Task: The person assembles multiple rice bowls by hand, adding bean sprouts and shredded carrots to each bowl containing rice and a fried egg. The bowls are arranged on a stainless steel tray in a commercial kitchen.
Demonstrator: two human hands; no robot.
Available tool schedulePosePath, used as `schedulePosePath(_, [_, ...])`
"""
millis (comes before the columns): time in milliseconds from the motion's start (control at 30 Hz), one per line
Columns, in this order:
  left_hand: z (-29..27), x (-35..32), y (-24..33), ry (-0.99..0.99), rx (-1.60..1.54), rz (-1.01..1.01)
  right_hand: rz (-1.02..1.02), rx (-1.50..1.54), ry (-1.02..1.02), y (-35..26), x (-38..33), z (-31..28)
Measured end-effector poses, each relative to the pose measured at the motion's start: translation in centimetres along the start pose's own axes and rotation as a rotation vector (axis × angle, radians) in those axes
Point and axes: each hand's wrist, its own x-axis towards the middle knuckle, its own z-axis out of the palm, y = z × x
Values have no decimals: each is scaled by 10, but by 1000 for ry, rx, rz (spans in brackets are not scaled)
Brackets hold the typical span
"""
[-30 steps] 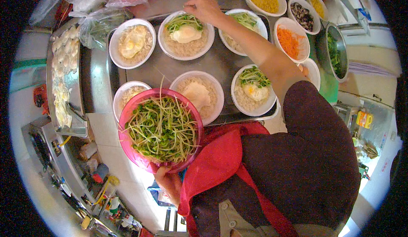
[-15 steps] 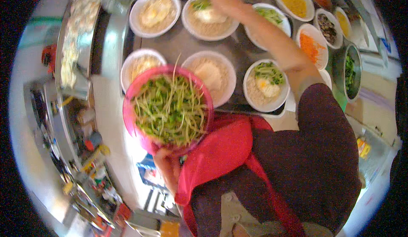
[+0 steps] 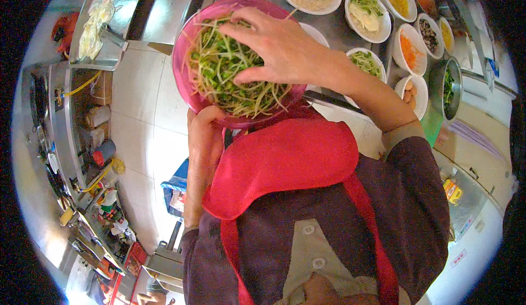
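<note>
A pink bowl [image 3: 179, 69] full of green sprouts [image 3: 219, 67] with long pale stems is in front of my body. My left hand [image 3: 204, 125] grips its near rim. My right hand [image 3: 276, 47] is over the sprouts, fingers and thumb spread, its fingertips at the top of the pile. Just beyond stand white bowls of rice. One far bowl [image 3: 310, 6] has egg and sprouts on the rice; another bowl [image 3: 370, 28] to its right looks alike. A bowl with greens [image 3: 366, 61] is partly behind my right forearm.
Dishes of yellow shreds [image 3: 396, 1], carrot shreds [image 3: 410, 53], dark chopped pieces [image 3: 428, 35] and brown eggs [image 3: 409, 94] line the right. A metal bowl of leafy greens [image 3: 449, 88] stands beside them. Fried eggs [image 3: 96, 28] fill a metal tray at far left.
My right hand has come back from the far middle bowl, where it was placing sprouts, to the pink bowl. Sprouts now lie on that bowl's egg. The view has shifted, showing less of the far table.
</note>
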Motion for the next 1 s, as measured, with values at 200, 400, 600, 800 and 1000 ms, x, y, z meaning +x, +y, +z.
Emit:
schedulePosePath(200, [-22, 13, 12, -139, 38, -72, 78, -158, -21, -20, 34, 36])
schedulePosePath(400, [-39, 26, 14, -156, -34, -106, -39, 115, 150, -14, 39, 18])
schedulePosePath(600, [-47, 29, 26, -143, -106, -87, 107, 72, 55, -8, 45, -5])
schedulePosePath(800, [-40, 24, 40, -144, -109, -30, 89, -296, -120, -29, 31, 18])
schedulePosePath(1000, [-47, 31, 28, -149, -95, -50, 105, -130, -90, -12, 30, 23])
